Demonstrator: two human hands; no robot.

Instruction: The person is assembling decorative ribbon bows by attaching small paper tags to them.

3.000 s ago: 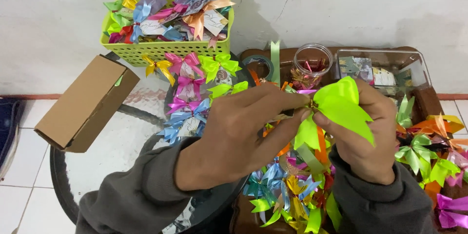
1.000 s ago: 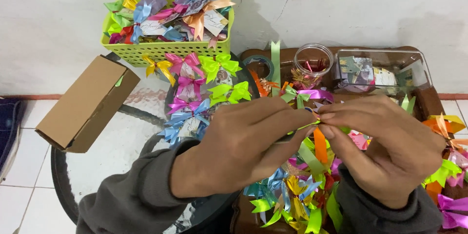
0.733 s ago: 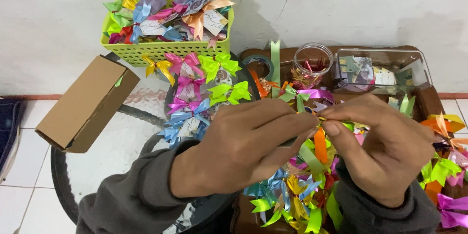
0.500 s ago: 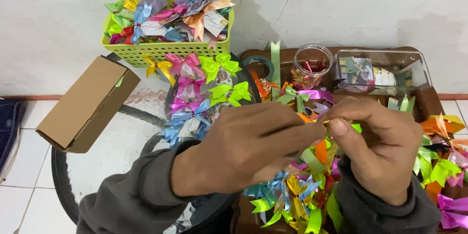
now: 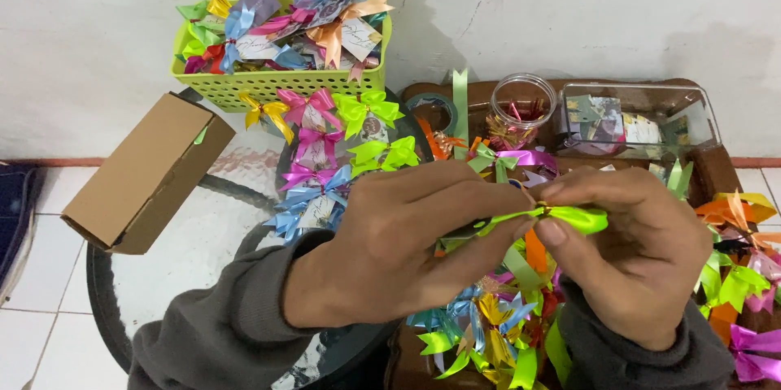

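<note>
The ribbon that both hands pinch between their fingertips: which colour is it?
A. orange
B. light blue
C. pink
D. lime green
D: the ribbon pinched between the left hand and the right hand is lime green, folded into a loop.

The scene was lit evenly by soft, fairly bright light, seemingly from above and in front. A soft grey shadow was cast on the white wall [image 5: 569, 24] to the right of the green basket [image 5: 277, 85], and another above the clear plastic box [image 5: 634, 117]. Small glints were seen on the shiny ribbon bows [image 5: 358, 109] and on the glass jar [image 5: 522, 101]. The left hand [image 5: 407, 244] and right hand [image 5: 634, 252] were rendered sharply, with little motion blur. Slight bending was noticed towards the frame edges.
</note>
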